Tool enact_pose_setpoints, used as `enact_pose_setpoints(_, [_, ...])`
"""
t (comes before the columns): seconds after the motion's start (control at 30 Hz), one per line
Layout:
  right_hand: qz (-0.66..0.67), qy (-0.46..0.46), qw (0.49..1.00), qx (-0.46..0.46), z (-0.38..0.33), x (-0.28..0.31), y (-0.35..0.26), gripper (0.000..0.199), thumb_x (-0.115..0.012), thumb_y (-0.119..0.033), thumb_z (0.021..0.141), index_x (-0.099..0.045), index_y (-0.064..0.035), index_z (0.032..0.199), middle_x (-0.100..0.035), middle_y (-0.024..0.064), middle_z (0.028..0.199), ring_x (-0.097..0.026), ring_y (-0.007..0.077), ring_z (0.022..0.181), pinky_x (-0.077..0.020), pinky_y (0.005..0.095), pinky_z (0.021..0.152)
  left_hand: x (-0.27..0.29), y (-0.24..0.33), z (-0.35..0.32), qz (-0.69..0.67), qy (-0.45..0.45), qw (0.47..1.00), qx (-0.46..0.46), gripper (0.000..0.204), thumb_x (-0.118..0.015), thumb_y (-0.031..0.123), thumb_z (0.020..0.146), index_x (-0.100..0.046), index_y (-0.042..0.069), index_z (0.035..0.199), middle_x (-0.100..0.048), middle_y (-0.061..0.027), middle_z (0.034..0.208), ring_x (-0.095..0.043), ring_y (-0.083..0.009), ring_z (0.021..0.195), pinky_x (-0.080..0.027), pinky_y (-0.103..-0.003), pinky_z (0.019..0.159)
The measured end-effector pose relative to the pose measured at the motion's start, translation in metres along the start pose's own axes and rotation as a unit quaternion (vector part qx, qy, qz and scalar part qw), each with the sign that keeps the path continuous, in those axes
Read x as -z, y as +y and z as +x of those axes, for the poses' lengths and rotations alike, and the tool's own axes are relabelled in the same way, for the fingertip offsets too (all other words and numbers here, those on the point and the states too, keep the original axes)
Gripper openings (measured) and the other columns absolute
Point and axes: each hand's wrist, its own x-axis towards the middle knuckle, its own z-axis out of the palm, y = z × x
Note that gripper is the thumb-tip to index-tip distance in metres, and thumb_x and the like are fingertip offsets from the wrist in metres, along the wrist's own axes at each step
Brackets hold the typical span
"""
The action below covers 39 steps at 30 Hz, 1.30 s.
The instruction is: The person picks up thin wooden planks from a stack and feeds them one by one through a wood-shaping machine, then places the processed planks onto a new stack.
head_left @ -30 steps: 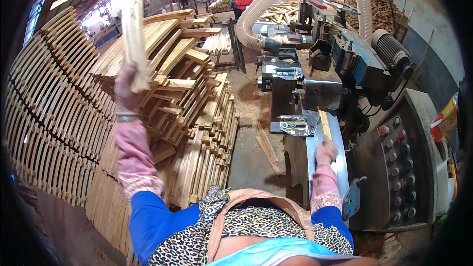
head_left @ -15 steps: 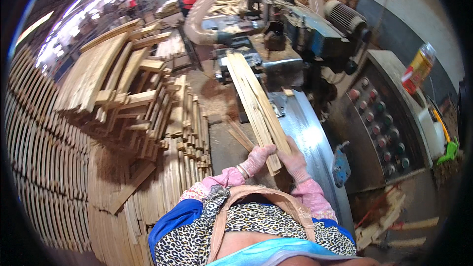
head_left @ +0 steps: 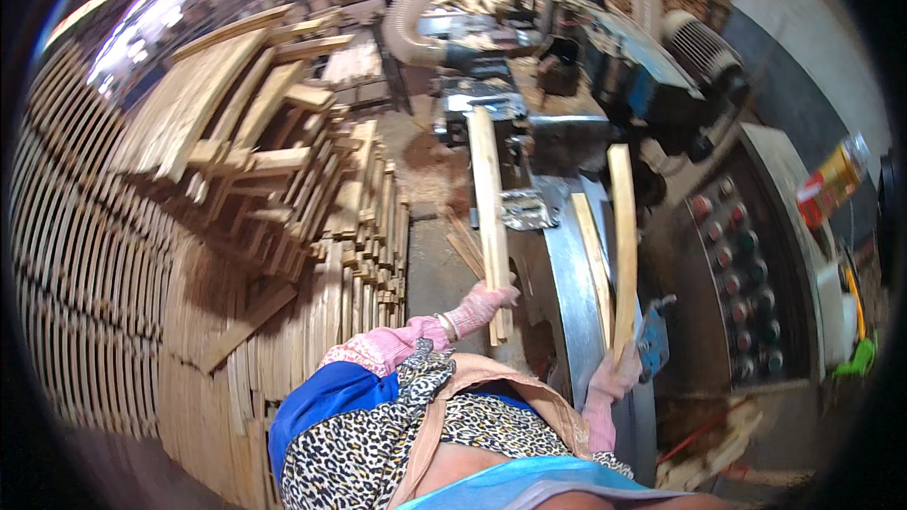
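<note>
My left hand (head_left: 487, 307), in a pink glove, is closed round the near end of pale wooden strips (head_left: 487, 198); they look like two lying close together, pointing away from me toward the machine (head_left: 482, 99). My right hand (head_left: 614, 375), gloved too, grips the lower end of another wooden strip (head_left: 624, 236), held upright in the picture over the metal machine table (head_left: 567, 312). Beside it, a further wooden strip (head_left: 593, 264) lies along the shiny table top, apart from my left hand.
Stacked timber (head_left: 350, 255) rises on my left, with longer boards (head_left: 203, 104) piled on top. A ribbed hose (head_left: 416, 14) runs down to the machine. To the right stand a motor (head_left: 704, 42), a button panel (head_left: 742, 274) and a yellow-and-red bottle (head_left: 831, 179).
The bundle that both hands held together is split. My right hand has moved right and nearer with one strip, another lies on the metal table, and my left hand keeps the rest.
</note>
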Motion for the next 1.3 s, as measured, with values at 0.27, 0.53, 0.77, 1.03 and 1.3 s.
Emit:
enact_pose_setpoints(0.27, [-0.027, -0.029, 0.998, -0.043, 0.137, -0.144, -0.075, 0.054, -0.071, -0.034, 0.092, -0.059, -0.0171, 0.142, -0.07, 0.0146, 0.12, -0.064, 0.0377, 0.111, -0.0516, 0.0494, 0.095, -0.006, 0.019, -0.009, 0.075, 0.01, 0.997, -0.028, 0.036, -0.075, 0.029, 0.087, -0.073, -0.004, 0.101, -0.075, -0.0112, 0.092, -0.071, -0.0188, 0.088, -0.056, -0.033, 0.083])
enact_pose_setpoints(0.53, [-0.154, -0.138, 0.978, -0.021, -0.02, 0.04, -0.016, 0.046, -0.067, -0.031, 0.087, -0.067, -0.0161, 0.131, -0.068, 0.0153, 0.095, -0.064, 0.0406, 0.086, -0.0528, 0.0543, 0.073, 0.054, -0.009, -0.01, 0.036, 0.183, 0.981, -0.056, 0.033, -0.077, 0.021, 0.089, -0.066, 0.001, 0.112, -0.072, -0.0073, 0.095, -0.069, -0.0163, 0.083, -0.057, -0.033, 0.076])
enact_pose_setpoints(0.77, [-0.12, -0.083, 0.988, 0.054, -0.05, 0.082, 0.002, 0.028, -0.067, -0.028, 0.085, -0.072, -0.0121, 0.106, -0.067, 0.015, 0.092, -0.063, 0.0417, 0.079, -0.0518, 0.0527, 0.065, 0.092, -0.033, -0.022, 0.047, 0.189, 0.981, -0.012, 0.039, -0.077, 0.026, 0.086, -0.068, -0.001, 0.113, -0.073, -0.0098, 0.097, -0.069, -0.0206, 0.087, -0.056, -0.035, 0.08])
enact_pose_setpoints(1.03, [-0.032, -0.03, 0.989, 0.138, 0.099, -0.066, -0.061, 0.009, -0.068, -0.02, 0.085, -0.069, -0.0142, 0.091, -0.069, 0.016, 0.082, -0.066, 0.0376, 0.074, -0.0522, 0.0521, 0.064, 0.084, 0.008, -0.027, 0.081, 0.199, 0.972, -0.09, 0.034, -0.077, 0.025, 0.088, -0.065, 0.001, 0.11, -0.069, -0.0051, 0.092, -0.065, -0.0154, 0.082, -0.055, -0.032, 0.076])
enact_pose_setpoints(1.3, [0.33, -0.202, 0.917, -0.1, 0.147, -0.17, -0.098, 0.045, -0.077, -0.022, 0.09, -0.068, -0.0068, 0.131, -0.075, 0.0151, 0.121, -0.07, 0.0313, 0.11, -0.0556, 0.04, 0.098, 0.049, 0.034, -0.006, 0.171, 0.177, 0.96, -0.136, 0.054, -0.079, 0.04, 0.086, -0.065, 0.0, 0.12, -0.074, -0.0144, 0.1, -0.071, -0.0248, 0.09, -0.058, -0.038, 0.08])
